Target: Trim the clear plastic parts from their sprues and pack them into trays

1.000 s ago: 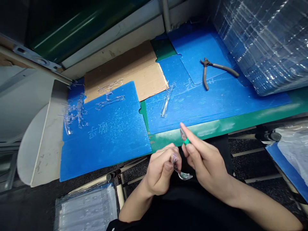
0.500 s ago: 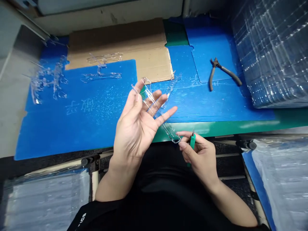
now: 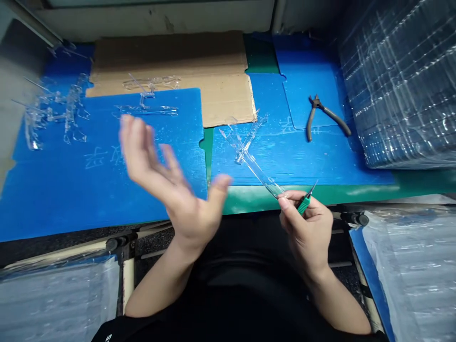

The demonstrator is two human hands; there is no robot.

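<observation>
My right hand (image 3: 308,228) pinches one end of a long clear plastic part (image 3: 261,176) between thumb and forefinger. The part slants up and left over the blue sheet. Tucked in the same hand is a small tool with a green grip (image 3: 304,205) and a thin pointed metal tip; its exact kind I cannot make out. My left hand (image 3: 174,185) is open and blurred, fingers spread, holding nothing. Beyond its fingertips lies a clear plastic part (image 3: 147,110) on the blue sheet. Another clear piece (image 3: 257,126) rests behind the held part, which partly overlaps it in view.
Cutting pliers (image 3: 317,114) lie at the right on blue sheeting (image 3: 178,166). Brown cardboard (image 3: 221,80) covers the back. Clear plastic frames (image 3: 74,109) are heaped at left. A tall stack of clear trays (image 3: 402,85) stands right; more wrapped trays (image 3: 423,270) sit below the bench.
My left hand has let go of the clear part and swung left. My right hand keeps its end and has shifted slightly right, with the green tool's tip now tilted rightward.
</observation>
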